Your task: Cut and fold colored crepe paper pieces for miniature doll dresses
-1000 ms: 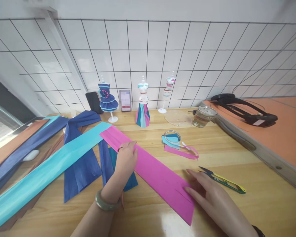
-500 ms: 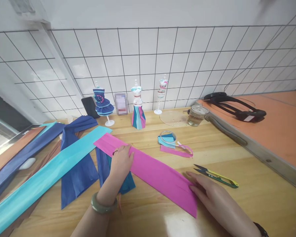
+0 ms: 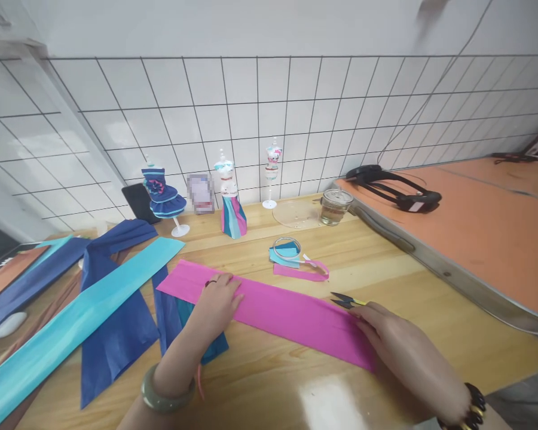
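A long pink fabric strip (image 3: 273,307) lies across the wooden table in front of me. My left hand (image 3: 217,301) rests on its left part, the fingers laid flat over the cloth and the thumb apart. At the right end, my right hand (image 3: 394,334) has its thumb and fingers closed at the strip's edge; the fingertips are partly hidden. Thread snips (image 3: 341,298) lie directly beyond that hand, which covers most of their handles. Under the strip's left end, a blue cloth piece (image 3: 165,310) and a teal piece (image 3: 215,346) stick out.
To the left are a turquoise strip (image 3: 94,304), a dark blue cloth (image 3: 116,346) and a white mouse (image 3: 9,325). Small dress forms (image 3: 233,209) stand along the tiled wall. A metal ring (image 3: 287,249) lies on cloth scraps, before a glass jar (image 3: 335,209). An orange surface (image 3: 475,239) adjoins on the right.
The view has turned right. The pink strip has swung flatter, its right end moving away from me and rightward with my right hand, which now covers the snips' handles. My left hand stays on the strip.
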### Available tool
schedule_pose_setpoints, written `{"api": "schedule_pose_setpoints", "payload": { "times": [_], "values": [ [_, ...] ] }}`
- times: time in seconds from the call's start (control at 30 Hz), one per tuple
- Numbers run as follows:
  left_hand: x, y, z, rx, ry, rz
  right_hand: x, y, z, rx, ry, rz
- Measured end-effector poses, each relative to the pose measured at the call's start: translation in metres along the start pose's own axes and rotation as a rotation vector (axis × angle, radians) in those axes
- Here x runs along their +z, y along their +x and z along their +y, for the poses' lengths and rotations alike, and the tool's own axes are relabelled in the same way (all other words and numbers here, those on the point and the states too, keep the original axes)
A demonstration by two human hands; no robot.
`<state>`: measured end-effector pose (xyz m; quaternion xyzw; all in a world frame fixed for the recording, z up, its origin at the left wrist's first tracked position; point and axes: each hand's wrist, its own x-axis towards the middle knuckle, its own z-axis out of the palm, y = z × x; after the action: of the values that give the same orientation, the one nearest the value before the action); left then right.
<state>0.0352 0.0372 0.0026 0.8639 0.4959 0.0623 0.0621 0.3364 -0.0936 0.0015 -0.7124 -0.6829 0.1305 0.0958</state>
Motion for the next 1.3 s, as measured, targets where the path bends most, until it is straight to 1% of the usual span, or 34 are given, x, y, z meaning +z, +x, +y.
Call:
{"api": "schedule_pose_setpoints", "payload": {
  "times": [0.17, 0.27, 0.33, 0.4, 0.47, 0.57, 0.67, 0.73, 0.83, 0.97, 1.07, 1.1, 1.17, 1.3],
  "values": [
    [-0.014, -0.001, 0.008, 0.059, 0.084, -0.108, -0.006, 0.001, 0.009, 0.022, 0.008, 0.058],
    [-0.021, 0.002, 0.014, 0.035, 0.132, -0.15, -0.009, 0.004, 0.02, -0.003, 0.008, 0.165],
    [-0.022, 0.007, 0.019, 0.028, 0.135, -0.151, -0.009, 0.007, 0.026, -0.048, -0.02, 0.236],
    [-0.019, 0.012, 0.026, 0.078, 0.057, -0.134, -0.008, 0.01, 0.029, -0.092, -0.029, 0.247],
    [-0.012, 0.018, 0.034, 0.166, -0.08, -0.122, -0.007, 0.012, 0.03, -0.102, -0.013, 0.221],
    [-0.003, 0.026, 0.048, 0.261, -0.23, -0.144, -0.003, 0.012, 0.031, -0.055, 0.016, 0.193],
    [0.002, 0.031, 0.058, 0.28, -0.284, -0.176, 0.0, 0.012, 0.034, 0.012, 0.063, 0.174],
    [0.003, 0.033, 0.06, 0.277, -0.311, -0.182, 0.001, 0.012, 0.038, 0.041, 0.108, 0.156],
    [0.006, 0.035, 0.057, 0.266, -0.358, -0.168, 0.0, 0.011, 0.044, 0.075, 0.181, 0.149],
    [0.012, 0.036, 0.053, 0.272, -0.412, -0.117, -0.005, 0.009, 0.048, 0.143, 0.255, 0.233],
    [0.014, 0.036, 0.052, 0.292, -0.43, -0.113, -0.008, 0.007, 0.043, 0.136, 0.316, 0.275],
    [0.015, 0.035, 0.052, 0.289, -0.435, -0.121, -0.008, 0.007, 0.04, 0.119, 0.344, 0.258],
    [0.015, 0.035, 0.052, 0.278, -0.447, -0.134, -0.01, 0.004, 0.031, 0.089, 0.424, 0.18],
    [0.016, 0.035, 0.052, 0.301, -0.444, -0.124, -0.019, -0.006, 0.009, 0.072, 0.602, -0.045]
  ]
}}
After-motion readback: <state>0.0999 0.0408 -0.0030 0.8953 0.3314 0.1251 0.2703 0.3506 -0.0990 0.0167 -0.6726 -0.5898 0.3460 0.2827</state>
